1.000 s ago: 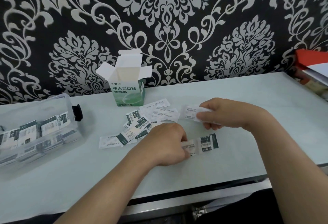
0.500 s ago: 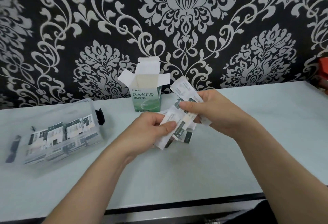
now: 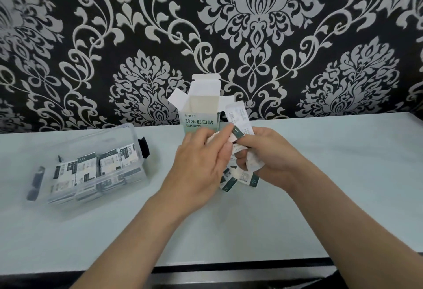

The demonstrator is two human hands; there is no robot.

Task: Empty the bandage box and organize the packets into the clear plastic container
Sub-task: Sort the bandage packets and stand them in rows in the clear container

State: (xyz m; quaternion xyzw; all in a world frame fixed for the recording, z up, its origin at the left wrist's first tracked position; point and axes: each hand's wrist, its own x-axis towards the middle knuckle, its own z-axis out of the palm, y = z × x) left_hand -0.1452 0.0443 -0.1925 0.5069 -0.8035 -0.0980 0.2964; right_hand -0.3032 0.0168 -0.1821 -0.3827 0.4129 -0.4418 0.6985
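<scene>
Head view: nearest the camera runs the dark front edge of the pale desk [image 3: 320,208], and both bare forearms reach over it toward the middle.

The left hand [image 3: 201,163] shows its back to the camera. Its fingers [image 3: 206,133] are stretched nearly straight and laid against the left side of a bundle of packets [image 3: 239,124], with the thumb lying alongside. The right hand [image 3: 272,156] meets it from the other side, with its fingers curled round the same bundle and gripping it. The bundle is held just above the desk between the two hands. White packet ends stick up above the fingers, and dark green ends fan out underneath. How many packets it holds I cannot tell.

To the left, well apart from the hands, the clear plastic container [image 3: 128,132] sits on the desk with its lid off. Filed packets [image 3: 87,169] stand on edge in rows inside it. A black latch [image 3: 144,150] hangs at its far end and another [image 3: 34,183] at its near end.

Just behind the hands the bandage box [image 3: 201,105] stands upright with its top flaps open. Its printed front is partly hidden by the left fingers.

Behind the desk rises a black wall [image 3: 263,25] with pale floral patterning.
</scene>
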